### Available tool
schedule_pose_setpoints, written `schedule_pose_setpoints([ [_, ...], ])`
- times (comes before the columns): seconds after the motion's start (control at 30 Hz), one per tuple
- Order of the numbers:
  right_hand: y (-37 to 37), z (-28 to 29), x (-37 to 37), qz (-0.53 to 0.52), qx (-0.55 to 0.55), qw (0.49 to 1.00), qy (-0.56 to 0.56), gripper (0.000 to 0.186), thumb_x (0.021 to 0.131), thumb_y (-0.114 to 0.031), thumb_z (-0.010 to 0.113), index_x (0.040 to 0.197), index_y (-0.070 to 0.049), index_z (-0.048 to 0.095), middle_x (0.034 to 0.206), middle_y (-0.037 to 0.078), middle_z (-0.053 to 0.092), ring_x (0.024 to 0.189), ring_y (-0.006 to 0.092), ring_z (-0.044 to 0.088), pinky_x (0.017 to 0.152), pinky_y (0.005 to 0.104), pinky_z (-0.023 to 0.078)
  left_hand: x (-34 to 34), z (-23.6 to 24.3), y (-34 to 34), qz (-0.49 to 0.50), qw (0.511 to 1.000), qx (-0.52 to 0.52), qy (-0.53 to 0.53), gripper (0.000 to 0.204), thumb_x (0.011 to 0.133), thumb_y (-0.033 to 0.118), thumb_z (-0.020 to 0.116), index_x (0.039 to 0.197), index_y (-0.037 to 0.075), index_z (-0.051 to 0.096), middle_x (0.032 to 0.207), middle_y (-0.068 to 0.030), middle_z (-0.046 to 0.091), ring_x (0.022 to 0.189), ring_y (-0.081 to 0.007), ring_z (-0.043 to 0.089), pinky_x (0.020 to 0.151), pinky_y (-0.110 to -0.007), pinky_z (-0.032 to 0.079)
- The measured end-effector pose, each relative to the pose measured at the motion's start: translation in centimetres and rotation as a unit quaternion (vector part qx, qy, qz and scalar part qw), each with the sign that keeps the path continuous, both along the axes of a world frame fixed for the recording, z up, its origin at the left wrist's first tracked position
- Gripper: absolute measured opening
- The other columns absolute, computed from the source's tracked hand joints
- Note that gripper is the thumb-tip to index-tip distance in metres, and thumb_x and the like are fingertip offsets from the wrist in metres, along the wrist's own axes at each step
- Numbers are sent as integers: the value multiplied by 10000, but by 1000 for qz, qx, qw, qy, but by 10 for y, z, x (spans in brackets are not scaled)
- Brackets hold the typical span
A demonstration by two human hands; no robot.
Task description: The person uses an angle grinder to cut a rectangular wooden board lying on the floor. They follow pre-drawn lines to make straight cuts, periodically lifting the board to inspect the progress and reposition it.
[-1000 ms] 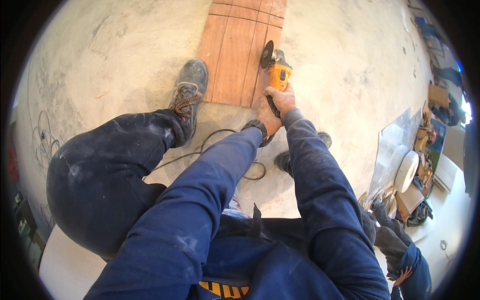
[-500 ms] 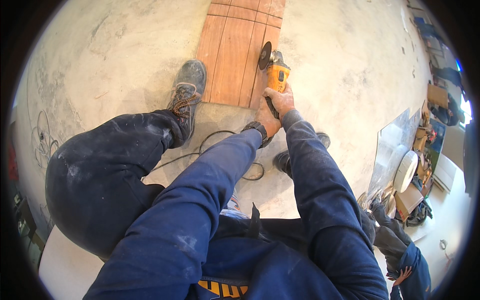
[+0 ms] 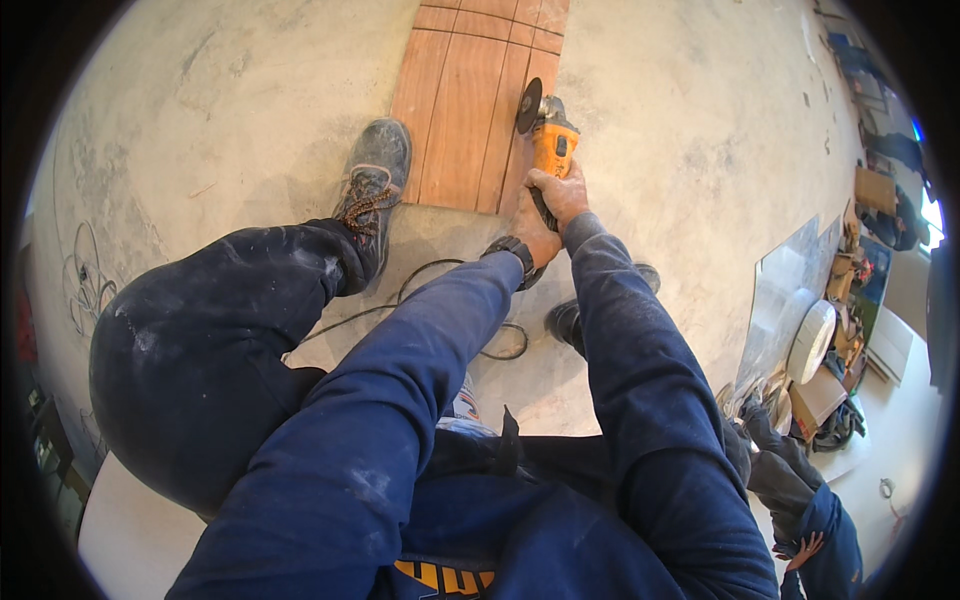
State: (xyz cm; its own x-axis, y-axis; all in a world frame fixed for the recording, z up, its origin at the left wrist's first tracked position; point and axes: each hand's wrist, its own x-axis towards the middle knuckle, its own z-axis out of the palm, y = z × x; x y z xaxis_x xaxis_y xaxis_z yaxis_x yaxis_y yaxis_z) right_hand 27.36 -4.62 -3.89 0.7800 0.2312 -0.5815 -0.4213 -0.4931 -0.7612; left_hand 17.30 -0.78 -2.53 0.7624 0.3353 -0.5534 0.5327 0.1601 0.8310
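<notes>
Both of my hands are closed on a yellow and black angle grinder (image 3: 553,150). My left hand (image 3: 536,232), with a dark watch on its wrist, wraps round the rear of the handle. Just ahead of it, my right hand (image 3: 562,193) grips the body. The grinder's dark cutting disc (image 3: 529,106) stands on edge over the right side of a reddish-brown wooden board (image 3: 460,120). Dark lines run along and across the board. Whether the disc touches the wood I cannot tell.
My left shoe (image 3: 378,160) is planted beside the board's near left corner. A black cable (image 3: 425,268) loops on the concrete floor (image 3: 680,190) below my hands. Thin wire coils (image 3: 88,275) lie far left. Cardboard (image 3: 822,398) and clutter line the right; another person (image 3: 825,525) is at lower right.
The grinder and both hands have shifted very slightly away from me along the board's right side. My grip looks the same.
</notes>
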Motion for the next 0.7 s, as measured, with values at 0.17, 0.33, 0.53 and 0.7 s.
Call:
schedule_pose_setpoints([
  [0.17, -3, 2, -9, 4, -15, 1000, -18, 560, 695, -66, 785, 1197, -16, 543, 955, 92, 678, 817, 209, 676, 733, 351, 580, -9, 5, -3, 10, 1000, -5, 0, 877, 767, 253, 859, 1401, 10, 303, 1291, -253, 618, 1219, -386, 632, 1008, -437, 524],
  [0.33, -11, 3, -15, 18, -30, 999, -29, 575, 673, -128, 818, 1176, -33, 556, 975, 96, 695, 833, 209, 688, 741, 350, 580, -16, 7, -9, -8, 999, 34, 19, 954, 741, 299, 880, 1445, 51, 285, 1332, -242, 592, 1238, -389, 616, 1019, -441, 516],
  [0.53, -15, -1, -20, 18, -41, 999, -27, 605, 664, -146, 818, 1194, -26, 553, 994, 110, 692, 871, 216, 687, 772, 350, 577, -23, -22, -25, 4, 1000, 23, 10, 1003, 732, 333, 882, 1475, 82, 258, 1347, -233, 583, 1237, -397, 614, 1024, -458, 513],
  [0.7, -17, 4, -25, 23, -40, 999, -27, 610, 670, -160, 817, 1199, -22, 548, 1004, 117, 694, 883, 227, 689, 793, 354, 576, -22, -28, -25, -19, 998, 61, 7, 1001, 735, 346, 879, 1471, 76, 258, 1308, -237, 606, 1227, -399, 621, 1016, -465, 519],
])
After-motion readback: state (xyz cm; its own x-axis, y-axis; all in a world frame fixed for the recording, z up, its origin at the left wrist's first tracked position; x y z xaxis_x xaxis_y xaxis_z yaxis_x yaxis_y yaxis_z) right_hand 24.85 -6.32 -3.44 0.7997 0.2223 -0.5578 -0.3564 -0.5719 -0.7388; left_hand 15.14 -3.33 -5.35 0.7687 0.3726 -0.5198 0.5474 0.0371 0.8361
